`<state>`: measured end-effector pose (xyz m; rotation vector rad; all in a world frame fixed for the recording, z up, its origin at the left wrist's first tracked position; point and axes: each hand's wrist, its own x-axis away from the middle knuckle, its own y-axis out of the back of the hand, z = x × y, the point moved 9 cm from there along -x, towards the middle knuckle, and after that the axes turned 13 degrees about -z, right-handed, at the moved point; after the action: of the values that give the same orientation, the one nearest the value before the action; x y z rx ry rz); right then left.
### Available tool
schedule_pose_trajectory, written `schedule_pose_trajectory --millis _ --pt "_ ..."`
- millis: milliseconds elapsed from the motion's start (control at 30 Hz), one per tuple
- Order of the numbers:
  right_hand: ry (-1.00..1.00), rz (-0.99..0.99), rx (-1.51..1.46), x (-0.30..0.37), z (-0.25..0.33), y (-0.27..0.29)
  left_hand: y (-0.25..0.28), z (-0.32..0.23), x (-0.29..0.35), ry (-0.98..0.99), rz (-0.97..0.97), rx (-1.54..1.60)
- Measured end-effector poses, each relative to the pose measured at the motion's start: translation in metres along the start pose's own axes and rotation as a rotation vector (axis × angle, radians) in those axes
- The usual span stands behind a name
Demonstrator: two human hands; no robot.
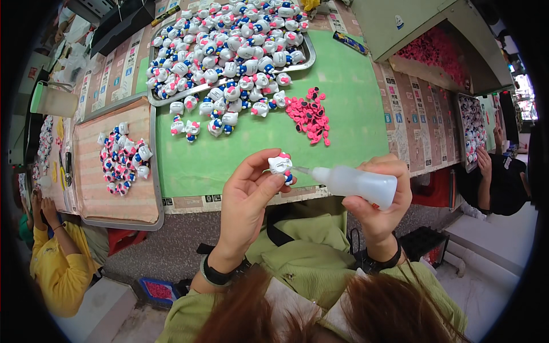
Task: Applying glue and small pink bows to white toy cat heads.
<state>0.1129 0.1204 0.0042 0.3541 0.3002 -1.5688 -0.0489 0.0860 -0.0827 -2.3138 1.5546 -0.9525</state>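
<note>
My left hand [247, 184] pinches a small white cat-shaped figurine [279, 164] with pink and blue parts, between thumb and fingers. In my right hand [384, 212] is a translucent white squeeze bottle [359, 184], tipped sideways, its thin nozzle pointing left. The nozzle's tip is at the figurine; whether it touches cannot be made out. Just beyond my hands, a heap of small pink pieces with dark centres [309, 117] lies on the green mat [229, 157]. Many similar figurines [229, 43] fill a metal tray [311, 50] farther off and spill over its near edge.
At left, a paper-lined tray [88, 197] holds figurines with pink-and-dark pieces. A lidded container [54, 100] stands behind it. A grey metal housing [372, 23] with pink pieces inside rises at the far right. Other people work at left [63, 268] and right [503, 177].
</note>
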Motion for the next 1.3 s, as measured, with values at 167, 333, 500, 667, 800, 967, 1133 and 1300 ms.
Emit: schedule_pose_trajectory --millis 167,333,500,667,800,967,1133,1300 --pt "0.013 -0.007 0.002 0.0 0.0 0.0 -0.001 0.001 -0.001 0.012 0.002 0.009" --pt "0.011 0.005 0.021 -0.001 0.0 0.0 -0.002 0.001 0.0 0.03 -0.009 0.028" --pt "-0.012 0.012 -0.025 0.001 -0.002 -0.001 -0.001 0.0 0.0 0.005 -0.015 0.02" --pt "0.0 0.018 0.024 -0.002 0.0 0.001 0.001 0.0 -0.001 -0.022 -0.003 -0.025" --pt "-0.052 -0.067 -0.025 -0.002 -0.002 0.008 -0.003 -0.001 0.0 0.032 0.001 0.045" --pt "-0.016 -0.047 -0.002 -0.003 -0.001 0.007 -0.004 0.0 0.001 0.064 0.014 0.085" --pt "-0.006 -0.034 0.019 -0.003 0.0 0.005 -0.005 -0.001 0.002 0.059 0.026 0.094" --pt "-0.026 -0.062 0.002 -0.003 -0.002 0.008 -0.005 -0.001 0.002 0.051 0.028 0.098"
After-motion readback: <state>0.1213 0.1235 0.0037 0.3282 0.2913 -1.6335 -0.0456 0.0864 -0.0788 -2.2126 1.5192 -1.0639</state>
